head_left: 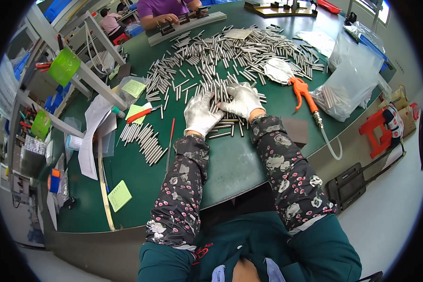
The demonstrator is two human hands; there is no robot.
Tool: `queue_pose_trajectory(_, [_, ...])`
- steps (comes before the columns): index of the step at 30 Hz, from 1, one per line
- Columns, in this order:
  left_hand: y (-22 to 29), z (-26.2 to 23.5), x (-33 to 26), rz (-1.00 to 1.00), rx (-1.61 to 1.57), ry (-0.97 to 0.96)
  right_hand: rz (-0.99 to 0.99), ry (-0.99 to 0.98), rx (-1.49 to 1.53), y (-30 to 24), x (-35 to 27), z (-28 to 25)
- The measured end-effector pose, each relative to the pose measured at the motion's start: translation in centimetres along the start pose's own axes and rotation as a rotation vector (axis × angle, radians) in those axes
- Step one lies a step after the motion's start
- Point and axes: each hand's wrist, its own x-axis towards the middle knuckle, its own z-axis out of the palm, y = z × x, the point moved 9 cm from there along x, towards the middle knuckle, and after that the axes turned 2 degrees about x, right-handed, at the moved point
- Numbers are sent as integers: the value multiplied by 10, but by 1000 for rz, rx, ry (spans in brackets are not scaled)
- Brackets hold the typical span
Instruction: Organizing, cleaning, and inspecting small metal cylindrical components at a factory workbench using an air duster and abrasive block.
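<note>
Many short, shiny metal pins (207, 54) lie scattered in a broad heap on the green table (239, 164). At the near side of this heap, my left hand (203, 115), in a white glove, rests on pins with its fingers stretched forward and thumb apart. My right hand (242, 100), also gloved in white, lies over pins just to the right, its fingers spread and slightly curved. The thumbs come close together, with more pins between and below the hands. What lies under the palms is hidden.
A smaller batch of pins (148, 144) lies at left, near an orange-handled tool (141, 113) and a thin red rod (172, 129). An orange air gun (305, 94) and a plastic bag (345, 89) lie right. Across the table, another person's hand (168, 19) is by metal blocks.
</note>
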Motion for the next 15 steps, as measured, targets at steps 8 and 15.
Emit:
queue_pose_trajectory(8, [12,-18,-45,6,57,60,-39,31,-67,-31,-43,-4])
queue_pose_trajectory(15, [29,-29,-73,25,73,-72,-92,-32,-110,-44,-75,-8])
